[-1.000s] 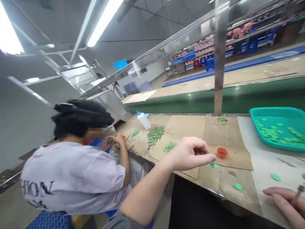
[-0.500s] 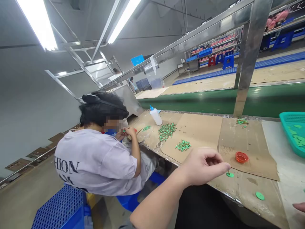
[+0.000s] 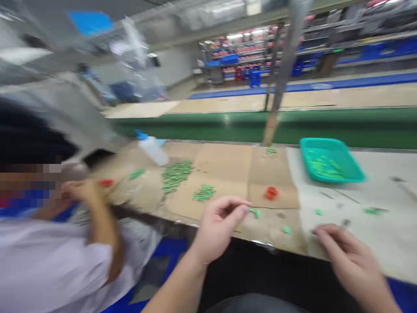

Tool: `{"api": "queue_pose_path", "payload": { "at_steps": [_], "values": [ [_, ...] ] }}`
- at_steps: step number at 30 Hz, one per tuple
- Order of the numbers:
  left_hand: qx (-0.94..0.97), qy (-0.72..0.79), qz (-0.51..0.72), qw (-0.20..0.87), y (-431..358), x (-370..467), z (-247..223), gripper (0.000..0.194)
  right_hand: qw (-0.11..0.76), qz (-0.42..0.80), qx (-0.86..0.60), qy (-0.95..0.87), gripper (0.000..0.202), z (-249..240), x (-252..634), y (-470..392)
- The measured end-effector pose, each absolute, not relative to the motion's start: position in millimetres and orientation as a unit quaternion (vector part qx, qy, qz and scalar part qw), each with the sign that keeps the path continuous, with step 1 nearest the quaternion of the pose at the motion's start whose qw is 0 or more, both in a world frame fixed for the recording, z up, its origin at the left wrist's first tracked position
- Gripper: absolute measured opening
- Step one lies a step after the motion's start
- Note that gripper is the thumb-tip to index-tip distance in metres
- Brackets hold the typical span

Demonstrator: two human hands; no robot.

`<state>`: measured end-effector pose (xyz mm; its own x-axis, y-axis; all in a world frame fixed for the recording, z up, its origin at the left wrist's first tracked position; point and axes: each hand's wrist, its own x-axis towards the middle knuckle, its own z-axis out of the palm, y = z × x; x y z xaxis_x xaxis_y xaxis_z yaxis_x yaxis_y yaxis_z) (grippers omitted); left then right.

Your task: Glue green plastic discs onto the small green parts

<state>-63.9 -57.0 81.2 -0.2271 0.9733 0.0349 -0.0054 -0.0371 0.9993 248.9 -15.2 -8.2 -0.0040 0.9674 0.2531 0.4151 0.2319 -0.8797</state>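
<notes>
Small green piece [image 3: 257,213] pinched at fingertips of left hand [image 3: 218,224], held over counter [image 3: 269,224] near red cup [image 3: 271,193]. Judged light, stiff, thin; best taken by edge. Right hand [image 3: 353,256] loosely curled; contents cannot be told.

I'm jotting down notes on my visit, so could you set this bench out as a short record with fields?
Left grip: appears pinched on a small green piece, blurred
Right grip: half curled by the pale sheet; cannot tell if it holds anything
Red cup: on cardboard
Teal basket: on the pale sheet, with green pieces inside
White bottle: blue-tipped, beside the largest green heap
Co-worker: at picture left, pale shirt
</notes>
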Motion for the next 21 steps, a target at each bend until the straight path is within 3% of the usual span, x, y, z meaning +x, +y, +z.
{"api": "queue_pose_path", "payload": {
  "at_steps": [3, 8, 14, 21],
  "values": [
    [0.445, 0.516, 0.567, 0.462, -51, -64, 80, 0.030, 0.443, 0.365, -0.509, -0.642, 0.040, 23, 224, -28],
    [0.465, 0.498, 0.552, 0.482, -48, -51, 79, 0.033, 0.459, 0.390, -0.436, -0.668, 0.007, 54, 179, -38],
    [0.490, 0.489, 0.536, 0.483, -52, -40, 82, 0.028, 0.505, 0.388, -0.361, -0.681, 0.027, 63, 162, -41],
    [0.487, 0.483, 0.535, 0.493, -56, -39, 81, 0.020, 0.509, 0.390, -0.365, -0.675, 0.017, 62, 163, -43]
  ]
}}
